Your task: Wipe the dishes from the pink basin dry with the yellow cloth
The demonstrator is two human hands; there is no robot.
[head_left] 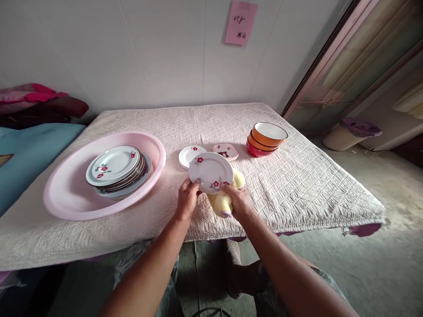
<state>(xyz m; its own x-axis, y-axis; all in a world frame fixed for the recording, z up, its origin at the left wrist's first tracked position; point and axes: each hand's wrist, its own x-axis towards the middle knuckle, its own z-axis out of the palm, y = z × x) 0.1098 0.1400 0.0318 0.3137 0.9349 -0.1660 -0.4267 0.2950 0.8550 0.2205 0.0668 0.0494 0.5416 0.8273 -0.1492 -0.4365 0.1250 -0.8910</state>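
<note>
Both hands hold up a white plate with red flowers (pixel 208 169) over the front of the covered table. My left hand (pixel 189 196) is closed on its left edge, thumb on the upper face. At the lower right edge, my right hand (pixel 238 200) grips the plate together with a fluffy yellow cloth (pixel 223 204), which bunches out below and behind it. Just beyond lies a short stack of small flowered plates (pixel 190 154), partly hidden by the held plate. Beside that stack are small square dishes (pixel 225 149) with a cartoon picture.
On the left a large pink basin (pixel 64 202) holds a pile of flowered plates (pixel 115 163). Stacked orange and red bowls (pixel 267 136) stand right of the dishes. A quilted cover (pixel 307 189) spreads over the table, its back edge near the wall. A bin (pixel 346 134) sits on the floor at right.
</note>
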